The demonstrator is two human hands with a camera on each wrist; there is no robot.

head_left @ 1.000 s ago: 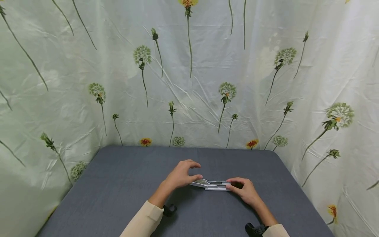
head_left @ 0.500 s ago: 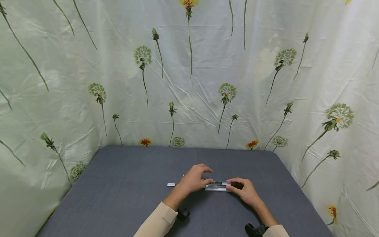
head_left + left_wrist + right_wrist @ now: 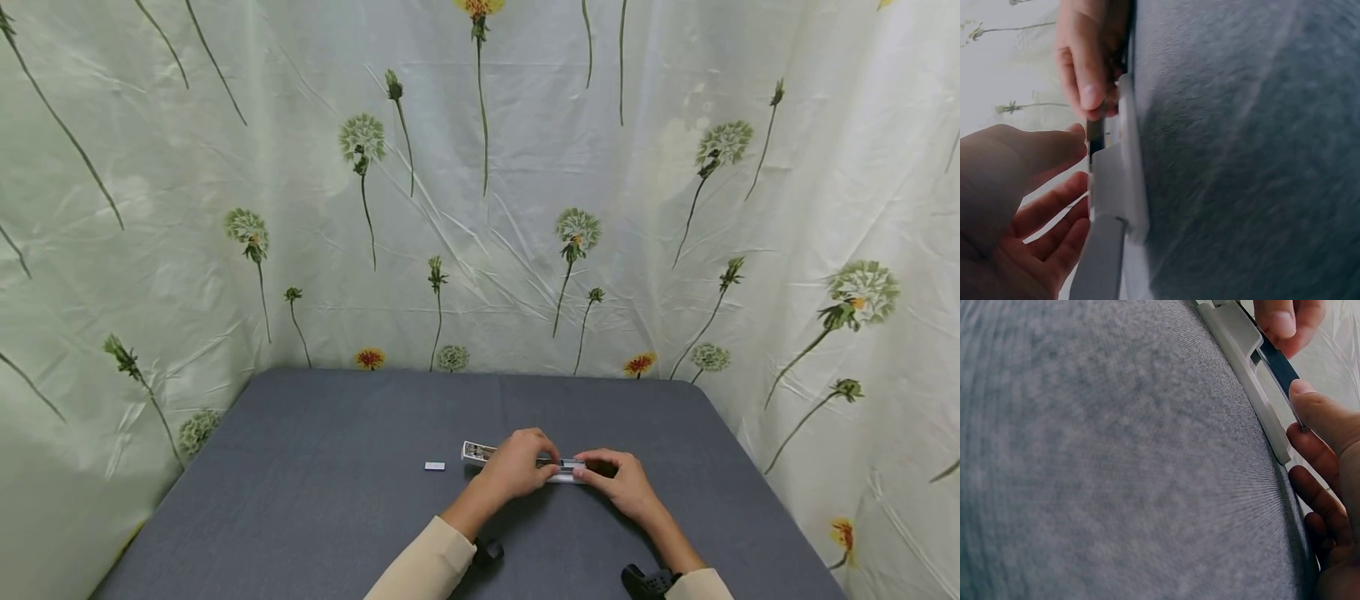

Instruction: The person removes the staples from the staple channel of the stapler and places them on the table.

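Observation:
A grey stapler [image 3: 480,453] lies opened out flat on the table, its top arm folded back to the left and its channel exposed. My left hand [image 3: 512,468] bends over its middle, thumb and index finger on either side of the channel. What sits between those fingertips is hidden. At the stapler's right end my right hand [image 3: 622,482] pinches the dark metal channel [image 3: 1280,365], fingers below and thumb on top, as the right wrist view shows. The pale base [image 3: 1132,169] runs along the tabletop. To the left lies a small light-grey bar [image 3: 435,467], like a strip of staples.
The blue-grey cloth-covered table [image 3: 337,517] ends at a back edge against a white curtain [image 3: 300,167] printed with dandelions. Black camera mounts [image 3: 643,582] sit at both wrists.
My left hand has slid right along the stapler, from its folded-back arm to the channel close to my right hand. The arm and small bar have come into view. My right hand stays in place.

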